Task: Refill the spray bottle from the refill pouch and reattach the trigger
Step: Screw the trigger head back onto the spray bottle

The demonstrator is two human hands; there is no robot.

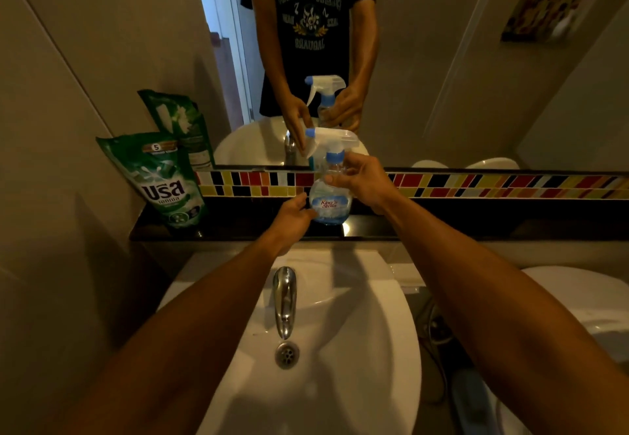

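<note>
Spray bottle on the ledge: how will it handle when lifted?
The spray bottle probably lifts light: liquid shows only near its base. The trigger head on top may make it tippy. The clear plastic looks smooth, perhaps slippery.

Dim warm light, bowed edges

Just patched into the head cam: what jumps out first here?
Both hands meet at the spray bottle on the dark ledge above the sink: right hand at its neck, left hand at its base. The green refill pouch leans at the ledge's left end.
</note>
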